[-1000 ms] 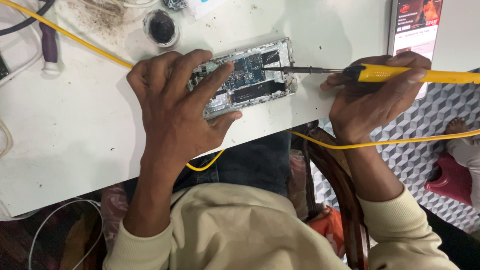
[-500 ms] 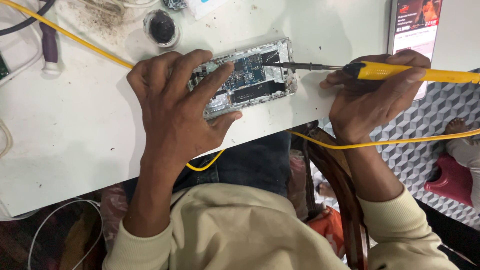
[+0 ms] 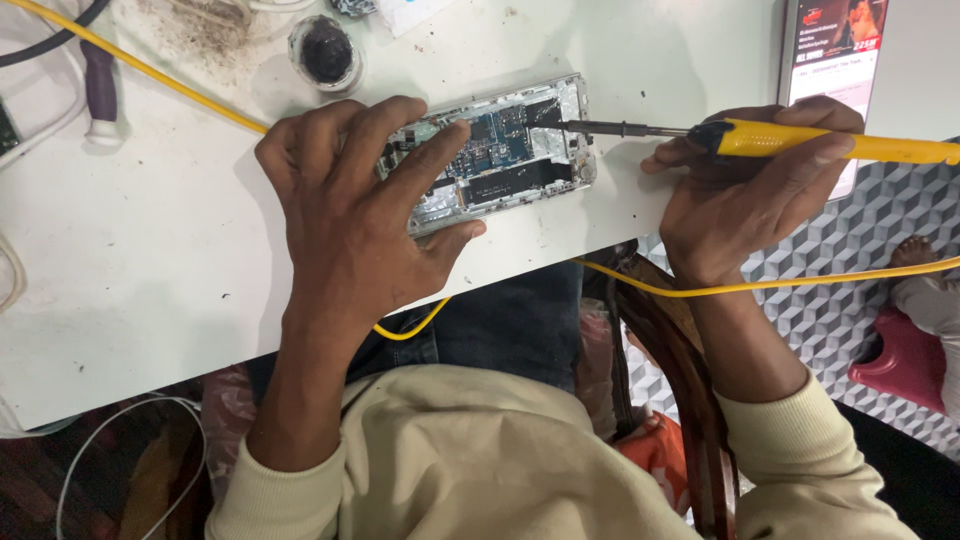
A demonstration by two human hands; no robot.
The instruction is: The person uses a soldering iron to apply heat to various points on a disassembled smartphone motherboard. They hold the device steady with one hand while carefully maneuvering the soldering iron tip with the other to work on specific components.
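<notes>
The opened phone (image 3: 500, 150) lies flat on the white surface (image 3: 150, 260), near its front edge, its circuit board and black parts exposed. The left hand (image 3: 350, 220) lies over the phone's left half, fingers (image 3: 420, 160) spread across the board and thumb pressed against its near edge, pinning it down. The metal tip of the soldering iron (image 3: 800, 140) touches the phone's upper right corner. The right hand (image 3: 750, 190), just right of the phone at the surface's edge, has its fingers clenched around the iron's yellow handle, which runs off to the right. A yellow cable (image 3: 700, 288) passes below the phone, under the right wrist. Beyond the phone, a small round tin (image 3: 325, 50) of dark paste stands near a dusty patch. Left of the phone, well apart, lies a purple-handled tool (image 3: 98, 85). Right of the phone, behind the right hand, a second phone (image 3: 835, 50) lies with its screen lit.
</notes>
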